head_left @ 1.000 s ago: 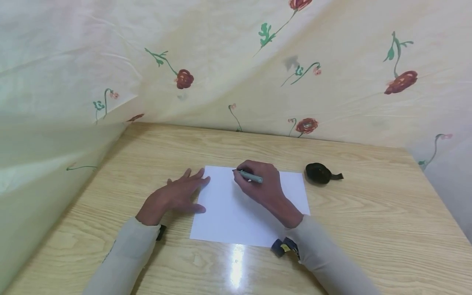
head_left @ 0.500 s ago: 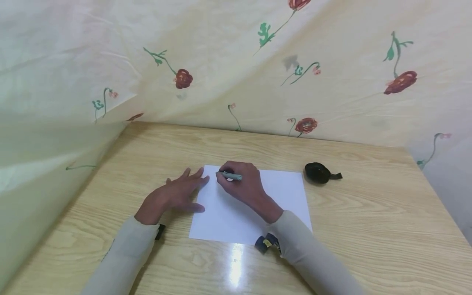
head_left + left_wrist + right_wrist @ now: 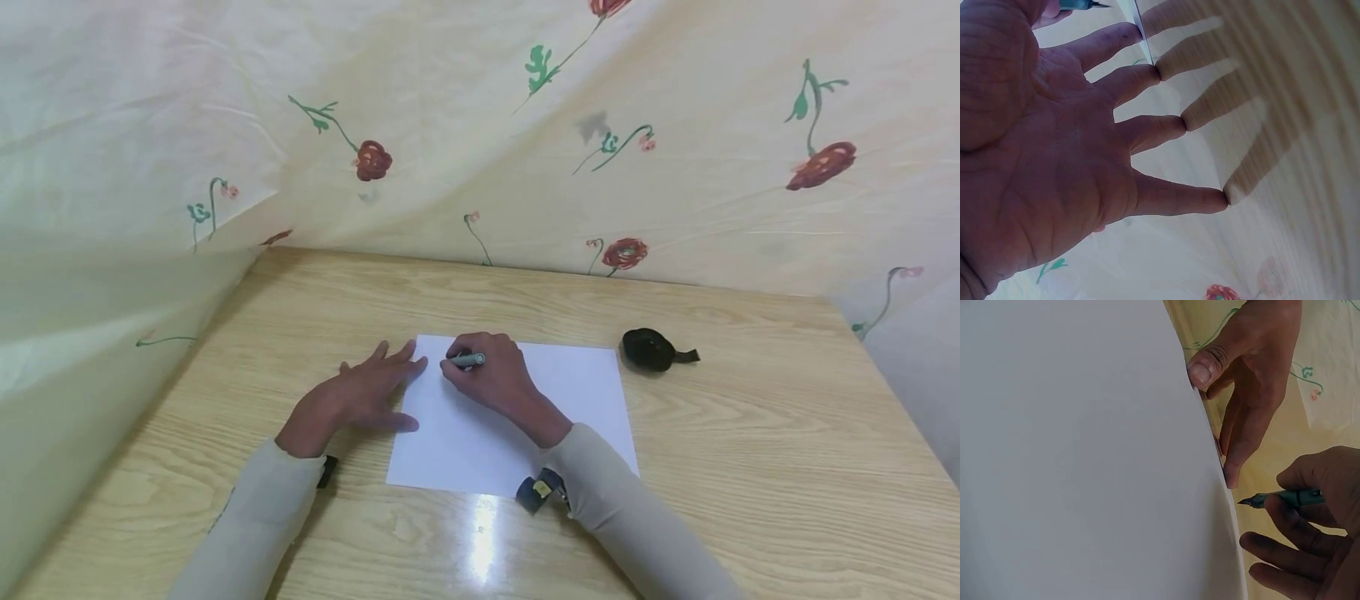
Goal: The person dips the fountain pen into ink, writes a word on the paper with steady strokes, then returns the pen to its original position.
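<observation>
A blank-looking white sheet of paper point(image 3: 577, 400) lies flat on the wooden table. Over its upper left part, my right hand point(image 3: 498, 371) pinches a green fountain pen point(image 3: 467, 360) between thumb and fingers. The right wrist view shows the pen's dark nib point(image 3: 1246, 502) bare and pointing toward the left hand. My left hand point(image 3: 356, 400) rests with spread fingers along the sheet's left edge, thumb and index tips on the paper. In the left wrist view its fingertips point(image 3: 1227, 195) touch the glossy tabletop, which mirrors them.
Right of the paper sits a small black round object point(image 3: 648, 350) with a short tail. A cream floral cloth point(image 3: 480, 125) hangs behind and to the left of the table point(image 3: 750, 400). A dark wrist device point(image 3: 534, 493) hangs below the right sleeve.
My right hand has moved left across the paper with the fountain pen, toward the left hand, then dipped slightly in the last half second. The left hand has stayed put.
</observation>
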`<move>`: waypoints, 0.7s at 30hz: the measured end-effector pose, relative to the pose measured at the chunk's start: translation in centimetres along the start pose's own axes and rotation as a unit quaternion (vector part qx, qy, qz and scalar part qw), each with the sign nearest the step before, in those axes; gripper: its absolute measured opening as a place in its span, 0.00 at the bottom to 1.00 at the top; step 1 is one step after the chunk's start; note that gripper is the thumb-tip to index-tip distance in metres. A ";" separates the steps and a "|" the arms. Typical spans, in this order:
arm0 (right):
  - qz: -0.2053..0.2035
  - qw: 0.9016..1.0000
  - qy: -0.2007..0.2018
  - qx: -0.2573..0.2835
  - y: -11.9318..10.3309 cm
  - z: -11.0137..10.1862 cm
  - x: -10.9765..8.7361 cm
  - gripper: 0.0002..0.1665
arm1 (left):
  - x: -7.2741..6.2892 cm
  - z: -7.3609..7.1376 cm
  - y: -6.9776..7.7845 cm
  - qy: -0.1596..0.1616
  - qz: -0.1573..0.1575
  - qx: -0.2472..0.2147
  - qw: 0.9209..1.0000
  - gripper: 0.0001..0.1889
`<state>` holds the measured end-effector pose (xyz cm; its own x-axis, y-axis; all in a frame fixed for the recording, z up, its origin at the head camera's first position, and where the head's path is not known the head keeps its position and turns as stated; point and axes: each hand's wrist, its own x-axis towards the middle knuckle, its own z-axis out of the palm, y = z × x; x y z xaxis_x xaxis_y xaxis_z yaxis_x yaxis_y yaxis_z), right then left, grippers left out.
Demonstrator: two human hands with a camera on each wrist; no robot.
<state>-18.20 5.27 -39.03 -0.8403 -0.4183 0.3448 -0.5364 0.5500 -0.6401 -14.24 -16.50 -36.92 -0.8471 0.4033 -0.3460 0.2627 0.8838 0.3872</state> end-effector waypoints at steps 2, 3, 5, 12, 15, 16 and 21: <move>0.005 1.000 -0.003 -0.004 0.3 0.1 0.0 0.04 | 0.1 0.0 0.0 0.000 0.000 0.000 1.000 0.47; 0.007 1.000 -0.005 -0.006 0.4 0.1 0.0 0.04 | 0.1 0.0 0.0 -0.001 0.000 -0.001 1.000 0.47; 0.011 1.000 -0.011 -0.010 0.4 0.1 0.0 0.04 | 0.2 0.0 0.0 -0.001 0.000 0.000 1.000 0.48; 0.012 0.999 -0.028 -0.027 0.2 0.0 0.3 0.03 | 0.1 0.0 0.1 0.001 0.000 0.004 1.000 0.47; 0.014 0.999 -0.034 -0.031 0.1 0.0 0.3 0.03 | 0.0 0.0 0.1 0.002 0.000 0.004 1.000 0.47; 0.015 0.999 -0.036 -0.031 0.1 0.0 0.3 0.03 | 0.0 0.0 0.2 0.002 0.000 0.004 1.000 0.47; 0.018 0.999 -0.036 -0.029 0.3 -0.2 0.1 0.03 | 0.1 0.3 0.1 -0.001 -0.001 0.001 1.000 0.47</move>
<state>-18.43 5.52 -39.03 -0.8521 -0.4479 0.2708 -0.5120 0.6055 -0.6093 -14.16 -16.29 -37.14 -0.8472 0.4015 -0.3479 0.2614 0.8851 0.3850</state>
